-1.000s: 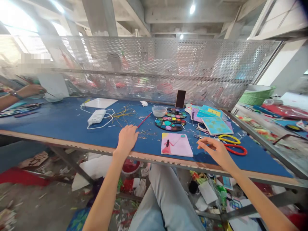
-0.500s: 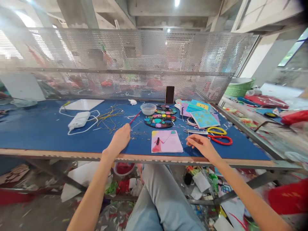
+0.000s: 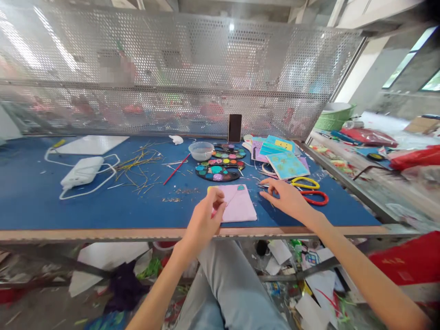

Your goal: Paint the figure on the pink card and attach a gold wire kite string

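Note:
My left hand (image 3: 208,215) is over the left part of a small pink painted square (image 3: 240,206), its fingers curved and the thumb apart from them. The hand hides most of the drawn figure, while a teal patch shows in the far corner. To the right, my right hand (image 3: 283,197) hovers low by the scissors blades, thumb and fingers apart. Scissors with a yellow and a red handle (image 3: 315,198) lie just beyond it. A red paintbrush (image 3: 176,169) rests on the blue table, left of the paint palette (image 3: 220,173).
Behind the palette stand a clear plastic bowl (image 3: 201,151) and an upright phone (image 3: 234,128). Painted squares (image 3: 287,165) are piled at the back right. Dry twigs (image 3: 140,165) and a white power adapter (image 3: 82,173) with its cable lie left. A perforated metal screen (image 3: 154,105) borders the back.
My left hand has let go of the red paintbrush, leaving it on the table, and moved right onto the pink square. My right hand stays near the scissors. The view has tilted down.

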`<action>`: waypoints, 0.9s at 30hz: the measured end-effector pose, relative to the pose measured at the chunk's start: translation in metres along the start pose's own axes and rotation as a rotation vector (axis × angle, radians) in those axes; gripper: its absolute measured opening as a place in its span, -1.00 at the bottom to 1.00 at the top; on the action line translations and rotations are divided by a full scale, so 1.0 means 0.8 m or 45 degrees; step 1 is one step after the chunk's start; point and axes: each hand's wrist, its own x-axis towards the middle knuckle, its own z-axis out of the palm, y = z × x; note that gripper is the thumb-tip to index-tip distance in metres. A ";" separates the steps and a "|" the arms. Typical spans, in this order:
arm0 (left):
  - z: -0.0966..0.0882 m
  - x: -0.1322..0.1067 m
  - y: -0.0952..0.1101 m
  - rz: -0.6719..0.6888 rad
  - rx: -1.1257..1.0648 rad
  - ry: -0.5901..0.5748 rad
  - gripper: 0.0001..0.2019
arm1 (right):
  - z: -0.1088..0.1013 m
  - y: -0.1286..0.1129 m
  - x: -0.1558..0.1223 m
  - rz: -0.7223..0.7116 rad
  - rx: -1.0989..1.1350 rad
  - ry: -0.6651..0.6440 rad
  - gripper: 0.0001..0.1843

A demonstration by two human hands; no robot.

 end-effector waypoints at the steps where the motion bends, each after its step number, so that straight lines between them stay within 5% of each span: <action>1: 0.001 0.001 -0.001 -0.003 -0.004 0.029 -0.92 | -0.001 -0.005 0.005 -0.039 0.079 0.000 -0.64; 8: 0.014 -0.003 -0.005 0.046 -0.009 0.183 -0.93 | 0.004 -0.033 0.049 -0.043 0.657 -0.257 -0.64; 13: 0.013 0.000 -0.010 0.117 0.106 0.081 -0.84 | -0.007 -0.029 0.074 -0.038 0.763 -0.388 -0.59; 18: -0.029 0.002 -0.034 0.227 0.495 0.338 -0.82 | -0.052 -0.020 0.074 -0.005 0.305 -0.160 -0.59; 22: -0.072 -0.002 -0.068 0.154 0.995 0.425 -0.75 | -0.061 -0.001 0.059 0.211 -0.097 -0.395 -0.65; 27: -0.089 -0.004 -0.091 0.120 1.297 0.287 -0.71 | -0.037 0.012 0.059 0.141 -0.223 -0.520 -0.77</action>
